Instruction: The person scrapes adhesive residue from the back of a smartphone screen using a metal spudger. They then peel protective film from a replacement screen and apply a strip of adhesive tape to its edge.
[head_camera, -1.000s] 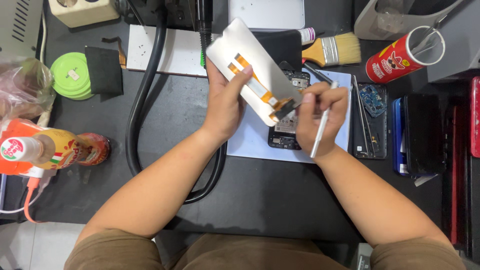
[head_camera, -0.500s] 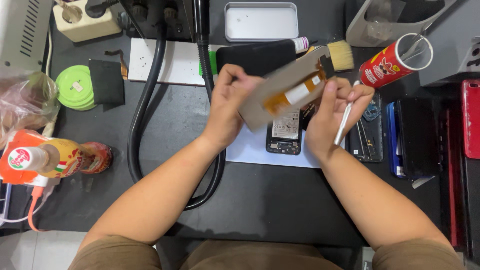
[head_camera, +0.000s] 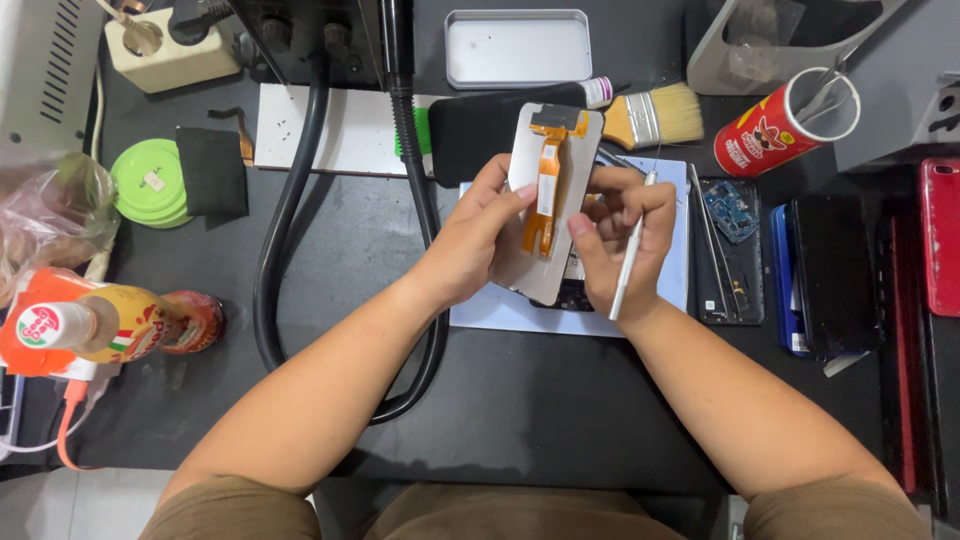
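Note:
My left hand (head_camera: 470, 240) grips a phone screen panel (head_camera: 535, 140) by its left edge, back side up and nearly upright, with an orange flex cable (head_camera: 545, 185) running down its middle. My right hand (head_camera: 620, 230) touches the panel's right edge with thumb and fingers while a thin silver metal tool (head_camera: 628, 265) lies tucked in its palm, pointing down. Both hands hover over a pale blue work mat (head_camera: 500, 310) where an opened phone body (head_camera: 575, 292) lies, mostly hidden by the panel.
A paintbrush (head_camera: 655, 115), a red cylindrical can (head_camera: 775, 125) holding tools, and a metal tin lid (head_camera: 518, 47) stand behind. Phones and a circuit board (head_camera: 730, 210) lie to the right. A thick black hose (head_camera: 290, 200), green round lids (head_camera: 150, 180) and bottles (head_camera: 110, 325) are on the left.
The panel has been rotated from a slanted, nearly flat pose to nearly upright, flex cable facing me. My right hand has shifted onto its right edge, tool still held.

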